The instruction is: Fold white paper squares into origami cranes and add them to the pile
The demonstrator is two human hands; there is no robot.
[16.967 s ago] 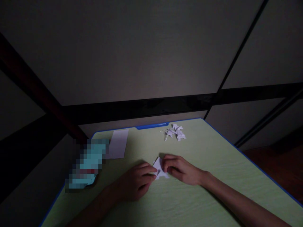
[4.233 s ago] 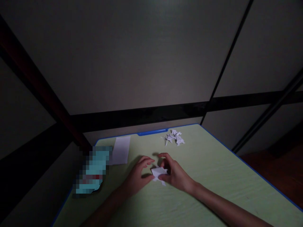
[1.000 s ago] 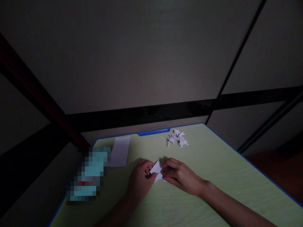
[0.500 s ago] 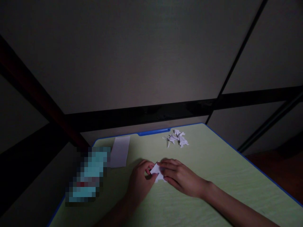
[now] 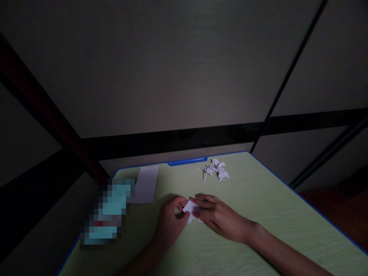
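A small piece of folded white paper [image 5: 191,207] is between my two hands, low over the middle of the table. My left hand [image 5: 171,216] pinches its left side between thumb and fingers. From the right, my right hand [image 5: 220,214] has its fingers closed on the paper's upper and right part, which they partly cover. Beyond the hands, several small folded white paper figures [image 5: 221,171] lie in a cluster, with thin curved white strips [image 5: 204,174] beside them.
A flat white paper sheet [image 5: 146,184] lies at the table's left, next to a blurred-out turquoise object [image 5: 110,209]. The pale green table [image 5: 258,191] has a blue rim and a blue groove [image 5: 187,161] at its far edge. Behind it rise dark panels [image 5: 178,76].
My right hand's fingers have shifted slightly over the folded paper, and its thumb sits nearer the lower edge. My left hand stays nearly where it was.
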